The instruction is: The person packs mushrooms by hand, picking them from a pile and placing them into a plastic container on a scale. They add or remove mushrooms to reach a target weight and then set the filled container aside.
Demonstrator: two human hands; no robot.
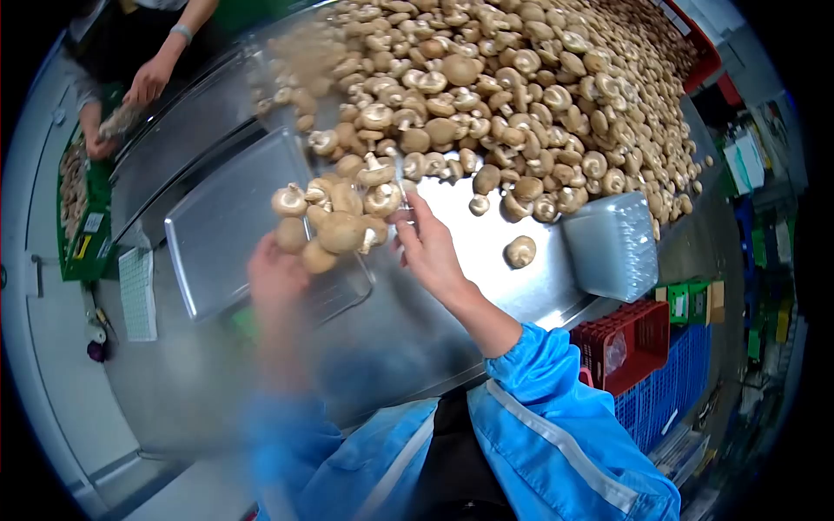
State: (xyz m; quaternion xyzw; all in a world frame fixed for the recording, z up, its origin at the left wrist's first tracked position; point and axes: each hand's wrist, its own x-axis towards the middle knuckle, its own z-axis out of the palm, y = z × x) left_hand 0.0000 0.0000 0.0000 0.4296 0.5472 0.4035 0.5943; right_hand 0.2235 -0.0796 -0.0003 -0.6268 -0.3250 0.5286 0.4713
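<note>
A heap of brown-capped mushrooms [343,230] sits between my hands, in what looks like a clear plastic tray [402,193] mostly hidden under them. My right hand [427,245] grips the tray's right edge, thumb and fingers bent around it. On the other side, my left hand [280,271] is smeared by motion close to the lower left mushrooms; its fingers do not show clearly. One loose mushroom [520,252] lies on the steel table [473,230] to the right of my right hand. Just beyond the tray rises a large mushroom pile [521,104].
A stack of clear plastic trays [611,247] stands at the table's right. Metal trays [230,226] lie on the left. Another person's hands [148,82] hold something over a green crate [82,208]. Red [625,347] and blue crates [665,382] sit at lower right.
</note>
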